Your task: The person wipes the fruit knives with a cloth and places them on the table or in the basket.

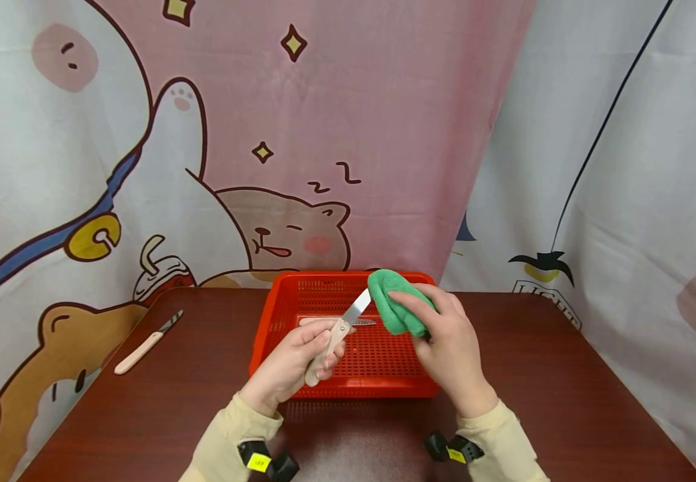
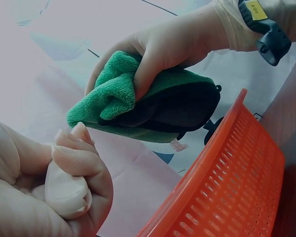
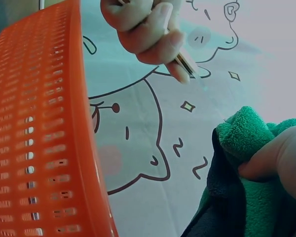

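Left grip: And there it was, fingers curled round the handle of the raised knife, clear of the blade, presumably to spare the skin!
Raised knife: Up above the red basket, blade slanting toward the cloth side, steel bare along its length.
Right grip: Pinching the green cloth between thumb and fingers, the fabric bunched, probably as padding against the edge.
Blade tip: Right beside the cloth, oh so close, but contact was impossible to tell!
Red basket: On the tabletop beyond the forearms, a second knife lying inside, likely so the loose blade was contained.
Third knife: Far left on the tabletop, well apart, perhaps to leave elbow room.
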